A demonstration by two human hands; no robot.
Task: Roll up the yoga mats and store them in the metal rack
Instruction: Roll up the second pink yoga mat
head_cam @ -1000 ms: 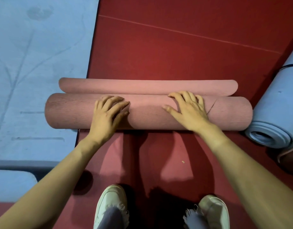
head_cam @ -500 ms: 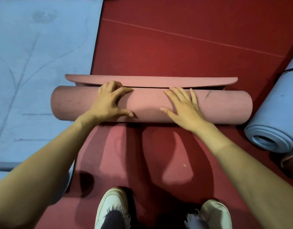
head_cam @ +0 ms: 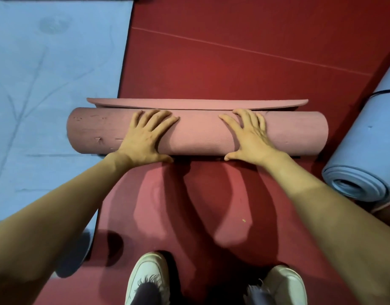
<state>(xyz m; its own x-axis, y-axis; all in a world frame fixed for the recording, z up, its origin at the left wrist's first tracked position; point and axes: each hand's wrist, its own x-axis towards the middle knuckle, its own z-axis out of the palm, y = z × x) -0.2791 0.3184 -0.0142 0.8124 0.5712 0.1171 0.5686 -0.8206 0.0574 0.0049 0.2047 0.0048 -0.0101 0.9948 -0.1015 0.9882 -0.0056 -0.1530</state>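
Head view: your left hand (head_cam: 145, 137) and right hand (head_cam: 249, 137) lie flat on the pink mat roll (head_cam: 196, 130), fingers spread, gripping nothing; the roll sits on the red floor (head_cam: 233, 62) ahead of your shoes (head_cam: 149, 280). Push evenly with both palms so the last flap (head_cam: 196, 103) winds on square. The metal rack is out of sight; the blue rolled mat (head_cam: 365, 150) is cut off at right.
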